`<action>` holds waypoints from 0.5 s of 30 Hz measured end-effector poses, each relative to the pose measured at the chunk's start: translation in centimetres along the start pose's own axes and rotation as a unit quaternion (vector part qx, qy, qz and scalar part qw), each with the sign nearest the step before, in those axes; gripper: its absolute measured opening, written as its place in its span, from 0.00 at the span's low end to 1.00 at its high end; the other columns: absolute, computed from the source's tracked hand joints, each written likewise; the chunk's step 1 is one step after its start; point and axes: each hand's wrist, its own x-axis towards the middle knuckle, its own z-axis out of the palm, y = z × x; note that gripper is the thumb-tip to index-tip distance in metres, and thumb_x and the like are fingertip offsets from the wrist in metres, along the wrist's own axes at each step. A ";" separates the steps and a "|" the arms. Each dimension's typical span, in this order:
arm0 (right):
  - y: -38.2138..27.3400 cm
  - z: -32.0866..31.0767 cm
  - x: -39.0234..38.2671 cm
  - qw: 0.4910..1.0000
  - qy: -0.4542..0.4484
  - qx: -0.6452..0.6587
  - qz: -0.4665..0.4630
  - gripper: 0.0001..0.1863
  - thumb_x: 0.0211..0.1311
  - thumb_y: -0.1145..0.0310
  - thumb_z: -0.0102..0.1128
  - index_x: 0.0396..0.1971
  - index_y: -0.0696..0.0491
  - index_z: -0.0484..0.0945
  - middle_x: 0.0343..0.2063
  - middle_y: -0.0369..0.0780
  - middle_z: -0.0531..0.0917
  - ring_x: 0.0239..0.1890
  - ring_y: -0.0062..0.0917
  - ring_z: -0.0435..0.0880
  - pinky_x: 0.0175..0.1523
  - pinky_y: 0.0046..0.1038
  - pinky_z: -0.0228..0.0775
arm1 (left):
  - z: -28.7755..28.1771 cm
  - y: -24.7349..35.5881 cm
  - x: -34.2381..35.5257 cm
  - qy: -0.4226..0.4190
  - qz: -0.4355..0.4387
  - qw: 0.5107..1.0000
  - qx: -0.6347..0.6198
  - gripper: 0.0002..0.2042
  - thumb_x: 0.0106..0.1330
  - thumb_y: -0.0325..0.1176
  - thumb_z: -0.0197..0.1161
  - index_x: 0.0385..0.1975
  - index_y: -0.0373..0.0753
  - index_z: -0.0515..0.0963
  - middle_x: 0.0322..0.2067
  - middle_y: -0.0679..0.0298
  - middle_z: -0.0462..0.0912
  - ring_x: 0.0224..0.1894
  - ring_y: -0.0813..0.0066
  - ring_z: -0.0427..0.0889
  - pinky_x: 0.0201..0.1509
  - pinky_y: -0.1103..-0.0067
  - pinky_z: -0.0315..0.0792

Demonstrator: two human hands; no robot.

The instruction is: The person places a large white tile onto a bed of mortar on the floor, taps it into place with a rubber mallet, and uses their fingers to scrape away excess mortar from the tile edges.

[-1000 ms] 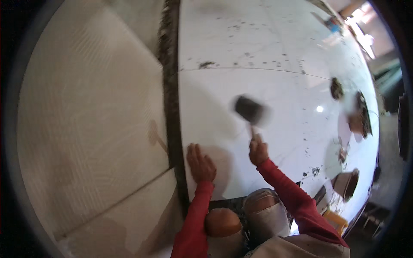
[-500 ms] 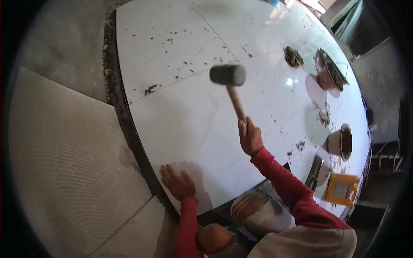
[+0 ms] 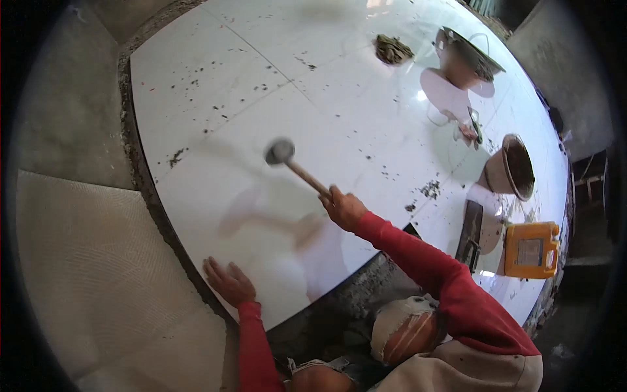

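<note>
My right hand (image 3: 344, 208) grips the wooden handle of a rubber mallet (image 3: 280, 151), its grey-black head raised over a large white floor tile (image 3: 196, 196). The mallet's reflection and shadow show on the glossy surface below it. Near the tile's left edge my left hand (image 3: 230, 281) lies flat with its fingers spread, holding nothing. Both arms wear red sleeves. Dark mortar crumbs are scattered over the tiles.
Left of a dark gap, a tile lies with its ridged back up (image 3: 98, 261). To the right are a bucket (image 3: 501, 171), a yellow jerrycan (image 3: 530, 251) and a dark long-handled tool (image 3: 469, 232). Farther off are a mortar-smeared container (image 3: 460, 65) and a crumpled rag (image 3: 393, 49).
The mallet has swung left and its head now points more toward the far left. My view has shifted, moving the tiles and containers in the picture. My left hand still rests on the tile.
</note>
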 end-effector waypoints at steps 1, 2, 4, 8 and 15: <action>0.2 -0.9 -0.6 0.999 -0.018 -0.014 0.023 0.17 0.68 0.55 0.52 0.38 0.55 0.64 0.12 0.53 0.75 0.17 0.55 0.75 0.22 0.53 0.64 | 0.0 0.2 -0.2 0.012 0.015 1.000 0.018 0.27 0.71 0.40 0.49 0.67 0.36 0.56 0.68 0.51 0.57 0.71 0.54 0.54 0.72 0.60 0.50; 0.5 -2.6 -1.2 1.000 -0.004 0.020 0.005 0.16 0.68 0.58 0.53 0.38 0.56 0.64 0.14 0.52 0.76 0.19 0.53 0.77 0.24 0.51 0.65 | 0.0 0.9 -0.5 0.009 -0.003 1.000 0.001 0.30 0.69 0.43 0.52 0.67 0.36 0.56 0.68 0.51 0.57 0.71 0.53 0.53 0.73 0.60 0.48; 0.2 -5.2 -2.8 0.996 0.036 0.080 -0.026 0.15 0.67 0.60 0.54 0.39 0.56 0.64 0.15 0.52 0.76 0.20 0.53 0.77 0.25 0.50 0.66 | 0.2 3.7 -2.5 0.020 0.078 0.997 0.011 0.33 0.66 0.48 0.55 0.67 0.36 0.56 0.68 0.51 0.56 0.71 0.52 0.52 0.73 0.58 0.46; -0.3 -7.5 -6.0 0.975 0.141 0.154 -0.083 0.13 0.67 0.64 0.53 0.42 0.57 0.64 0.18 0.51 0.77 0.22 0.51 0.78 0.26 0.47 0.67 | 0.1 13.0 -9.0 -0.126 0.323 0.936 -0.053 0.49 0.54 0.67 0.59 0.68 0.37 0.55 0.70 0.53 0.53 0.73 0.53 0.49 0.71 0.46 0.38; 4.4 -5.3 -5.8 0.998 0.014 0.049 0.025 0.17 0.70 0.56 0.48 0.41 0.56 0.62 0.17 0.53 0.78 0.21 0.54 0.77 0.25 0.51 0.67 | -0.1 19.1 -11.4 -0.178 0.373 0.910 0.041 0.53 0.52 0.72 0.55 0.69 0.36 0.52 0.71 0.55 0.51 0.73 0.54 0.48 0.69 0.43 0.37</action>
